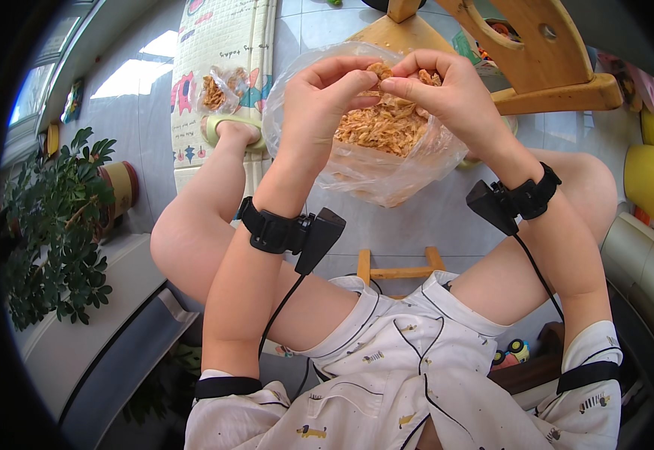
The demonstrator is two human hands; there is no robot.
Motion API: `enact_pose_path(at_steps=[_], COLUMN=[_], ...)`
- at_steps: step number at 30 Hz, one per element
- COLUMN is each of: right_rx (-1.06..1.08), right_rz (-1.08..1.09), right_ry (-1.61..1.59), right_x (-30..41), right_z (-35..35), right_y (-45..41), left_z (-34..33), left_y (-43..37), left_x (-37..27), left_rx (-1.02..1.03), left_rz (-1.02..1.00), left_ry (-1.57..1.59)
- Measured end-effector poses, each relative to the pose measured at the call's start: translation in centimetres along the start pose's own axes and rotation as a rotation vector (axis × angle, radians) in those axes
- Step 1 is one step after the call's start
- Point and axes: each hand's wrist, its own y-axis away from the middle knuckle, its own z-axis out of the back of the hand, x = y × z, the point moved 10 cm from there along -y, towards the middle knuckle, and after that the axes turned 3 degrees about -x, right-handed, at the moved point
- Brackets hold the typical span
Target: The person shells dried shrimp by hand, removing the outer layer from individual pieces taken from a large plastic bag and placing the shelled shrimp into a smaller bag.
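My left hand (322, 93) and my right hand (455, 89) meet above a large clear plastic bag (377, 183). Between their fingertips they pinch a small orange-brown piece, which looks like a dried shrimp (380, 71). Below the hands, the bag's wide mouth shows a heap of similar dried shrimp and shell bits (386, 128). Another piece (429, 77) shows beside my right fingers; whether they hold it is unclear. To the left, a small clear bag (231, 84) with darker dried pieces (213, 94) lies on a printed quilted mat (189, 138).
Behind the large bag is a wooden seat (411, 35), with a wooden chair back (552, 48) at right. A potted plant (71, 219) stands at left. Toys (512, 354) lie low right, and a yellow bin (649, 183) stands at far right. Cabled black devices (321, 239) are strapped to both wrists.
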Motion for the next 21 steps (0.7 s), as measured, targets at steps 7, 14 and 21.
enact_pose_path(at_steps=[7, 14, 21], right_rx=[-0.003, 0.016, 0.023], right_rz=[-0.013, -0.038, -0.260], right_ry=[0.006, -0.066, -0.294], right_x=[-0.1, -0.7, -2.0], right_z=[0.0, -0.2, -0.1], right_y=[0.2, 0.0, 0.3], left_z=[0.2, 0.3, 0.5], left_y=[-0.2, -0.2, -0.2], left_x=[0.3, 0.6, 0.3], left_rx=[0.013, -0.024, -0.021], left_rz=[-0.053, 0.021, 0.050], left_ry=[0.039, -0.012, 0.072])
